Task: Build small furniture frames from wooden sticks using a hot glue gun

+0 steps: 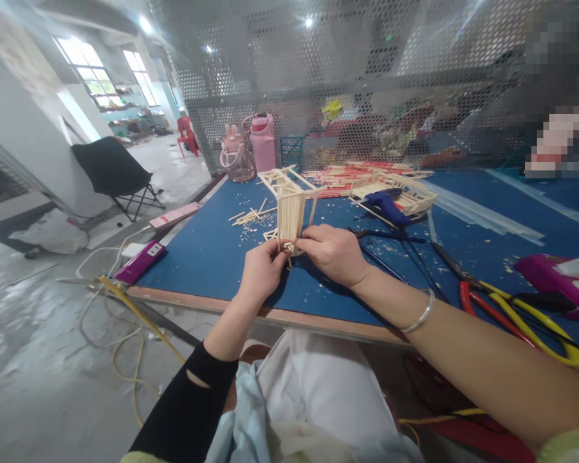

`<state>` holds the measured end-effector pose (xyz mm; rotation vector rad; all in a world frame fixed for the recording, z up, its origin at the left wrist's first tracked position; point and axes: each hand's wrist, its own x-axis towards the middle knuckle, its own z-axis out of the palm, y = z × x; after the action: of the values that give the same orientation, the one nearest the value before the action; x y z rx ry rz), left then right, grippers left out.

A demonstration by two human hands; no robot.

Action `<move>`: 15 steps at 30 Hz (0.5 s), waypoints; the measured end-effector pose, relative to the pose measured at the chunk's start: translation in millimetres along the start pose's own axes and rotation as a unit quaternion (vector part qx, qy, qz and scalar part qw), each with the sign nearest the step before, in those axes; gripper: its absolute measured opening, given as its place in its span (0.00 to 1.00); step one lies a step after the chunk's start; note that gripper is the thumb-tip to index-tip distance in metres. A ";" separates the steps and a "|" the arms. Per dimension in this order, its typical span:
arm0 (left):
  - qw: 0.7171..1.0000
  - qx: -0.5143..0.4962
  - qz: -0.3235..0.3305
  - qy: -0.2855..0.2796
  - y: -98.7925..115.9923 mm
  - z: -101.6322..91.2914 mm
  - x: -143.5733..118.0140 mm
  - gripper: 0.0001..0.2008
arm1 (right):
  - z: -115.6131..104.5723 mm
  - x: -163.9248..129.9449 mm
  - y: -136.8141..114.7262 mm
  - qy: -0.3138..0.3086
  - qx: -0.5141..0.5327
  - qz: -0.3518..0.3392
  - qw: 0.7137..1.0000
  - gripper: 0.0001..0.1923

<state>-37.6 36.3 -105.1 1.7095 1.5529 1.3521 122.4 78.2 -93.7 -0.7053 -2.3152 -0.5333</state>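
Note:
A small frame model made of thin wooden sticks (289, 202) stands on the blue table top (207, 257) near its front edge. My left hand (263, 267) pinches the model's lower left corner with its fingertips. My right hand (332, 253), with a silver bangle on the wrist, grips the lower right side of the same model. Wood chips lie around the model's foot.
Loose sticks (251, 215), a second stick frame (400, 190) with a blue glue gun (388, 206), stick bundles, yellow-handled cutters (516, 305) and a purple object (554, 276) lie on the table. Pink bottles (263, 141) stand before a perforated screen. A black folding chair (113, 170) and cables are at left.

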 end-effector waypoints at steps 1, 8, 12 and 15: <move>1.000 -0.009 -0.007 0.006 -0.1 -0.1 0.3 0.09 | 0.1 -0.3 -0.1 0.004 0.001 0.004 1.000 0.18; 0.991 -0.112 -0.048 0.053 0.4 -1.9 3.6 0.16 | -2.5 -3.0 4.8 0.045 0.047 0.057 0.996 0.17; 0.992 -0.105 -0.045 0.058 0.5 -1.6 4.3 0.18 | -3.5 -3.9 9.2 0.047 0.069 0.072 0.994 0.15; 0.995 -0.074 -0.036 0.054 -1.2 -1.7 4.3 0.19 | -2.7 -3.6 10.9 0.055 0.085 0.073 0.992 0.14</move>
<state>-40.1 40.1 -103.9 1.5005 1.5146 1.5053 132.6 83.9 -92.3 -0.7364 -2.1567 -0.2975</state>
